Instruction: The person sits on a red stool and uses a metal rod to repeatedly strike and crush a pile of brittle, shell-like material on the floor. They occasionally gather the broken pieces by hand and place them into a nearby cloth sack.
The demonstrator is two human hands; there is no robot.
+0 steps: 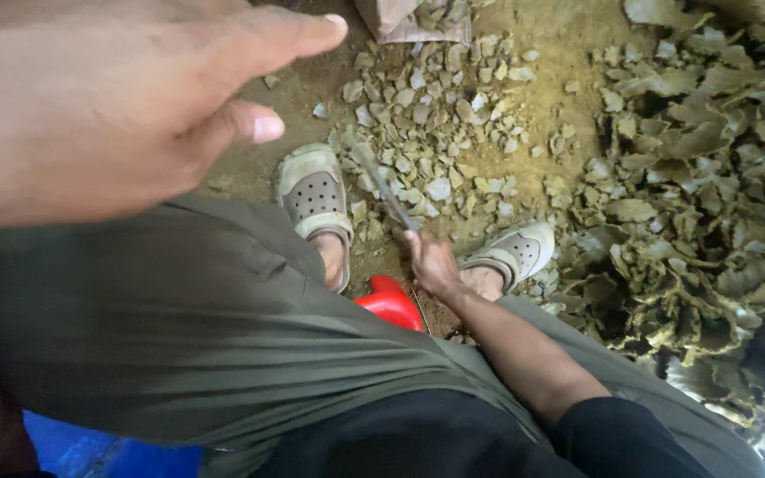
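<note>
Scissors (382, 188) sit gripped in my right hand (432, 264) at frame centre, above cut leaf pieces (436, 124) heaped between my sandals, while my left hand (126, 106) hovers open upper left and uncut leaves (701, 177) remain at right.

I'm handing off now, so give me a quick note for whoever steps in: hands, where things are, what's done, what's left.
Left hand: raised close to the camera, open, holding nothing.
Right hand: down between the feet, gripping a thin blade that points up and away over the ground.
Cut pieces: pale scraps scattered on the dirt ahead of the sandals.
Leaf pile: large heap of dried leaves to the right, uncut.
Red stool: under the person.
Done: one patch of cut pieces. Left: apparently the pile.
</note>
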